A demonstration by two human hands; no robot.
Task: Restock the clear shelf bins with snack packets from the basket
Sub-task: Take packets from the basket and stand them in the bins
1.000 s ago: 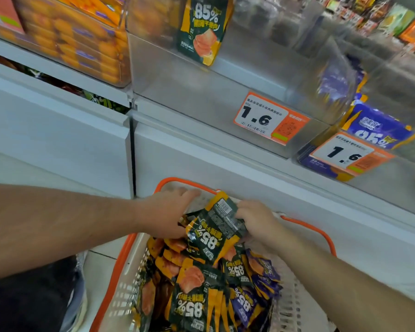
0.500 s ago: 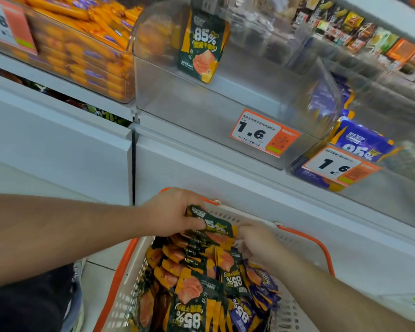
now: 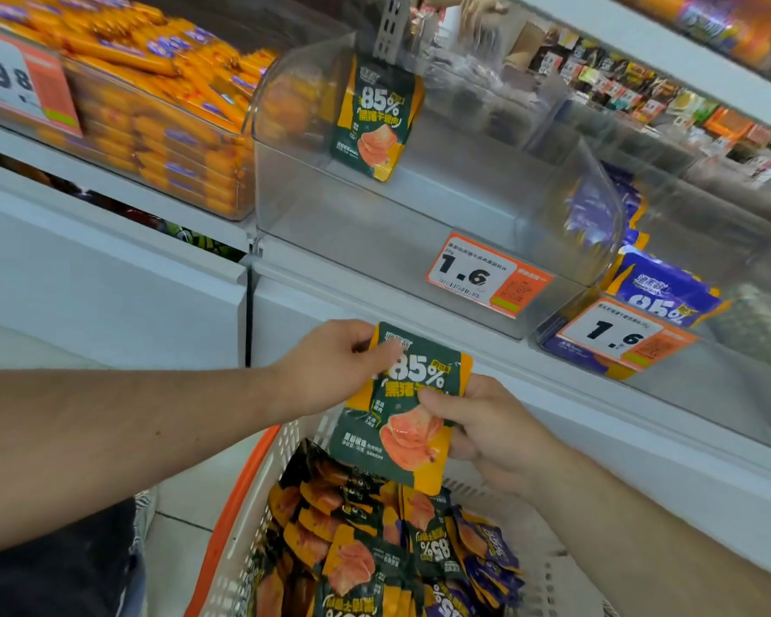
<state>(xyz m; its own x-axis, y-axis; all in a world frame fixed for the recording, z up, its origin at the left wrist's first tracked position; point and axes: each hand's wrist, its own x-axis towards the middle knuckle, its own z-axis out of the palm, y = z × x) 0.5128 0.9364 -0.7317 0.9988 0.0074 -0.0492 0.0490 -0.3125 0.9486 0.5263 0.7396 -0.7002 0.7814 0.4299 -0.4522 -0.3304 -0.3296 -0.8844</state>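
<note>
I see my left hand (image 3: 330, 367) and right hand (image 3: 486, 425) both pinching one green snack packet (image 3: 406, 411) above the basket (image 3: 259, 483) — fingers partly hidden behind it, clear bin (image 3: 419, 216) above the basket nearly bare, basket's lower edge cut off.

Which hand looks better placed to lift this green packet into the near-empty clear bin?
Probably the left hand: it pinches the green packet's top edge, nearest the clear bin above. The right hand holds lower down.
</note>
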